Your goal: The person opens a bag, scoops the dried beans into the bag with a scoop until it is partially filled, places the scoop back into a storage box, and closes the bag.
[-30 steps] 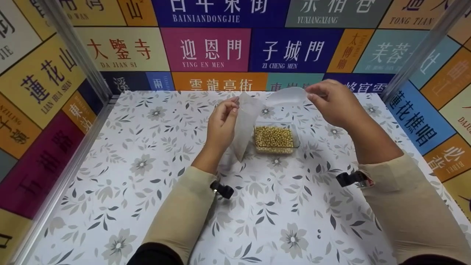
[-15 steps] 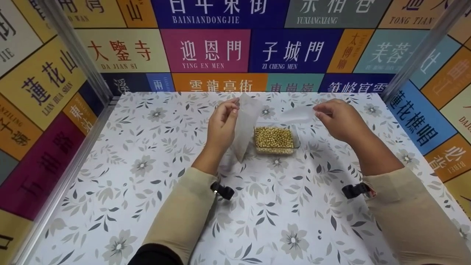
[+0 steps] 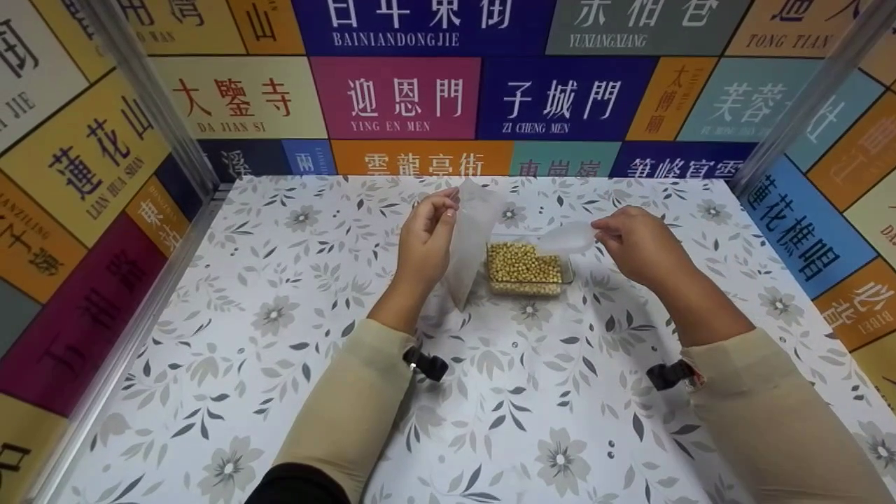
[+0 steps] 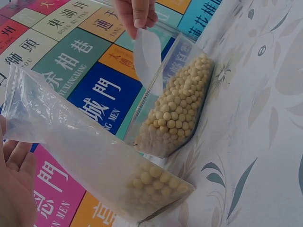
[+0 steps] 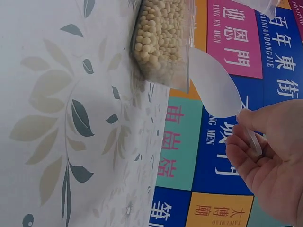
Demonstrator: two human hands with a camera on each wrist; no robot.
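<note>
My left hand [image 3: 427, 234] pinches the upper edge of a translucent plastic bag [image 3: 472, 234], which hangs upright at the left side of a clear rectangular container [image 3: 568, 276]. Some soybeans [image 4: 156, 183] show through the bag's bottom corner in the left wrist view. More soybeans [image 3: 519, 263] fill much of the container. Between thumb and fingers, my right hand [image 3: 642, 245] holds a white plastic scoop [image 5: 217, 87] by its short handle. The scoop's bowl overlaps the container's far right corner in the head view, and no beans show on it.
A white tablecloth [image 3: 280, 399] with grey flowers and leaves covers the table. Colourful panels with printed characters [image 3: 395, 98] stand behind and on both sides. Metal posts [image 3: 171, 126] mark the back corners.
My right hand has come down with the scoop, bringing its bowl from above and behind the container to its far right corner. The left hand and the bag stay nearly still.
</note>
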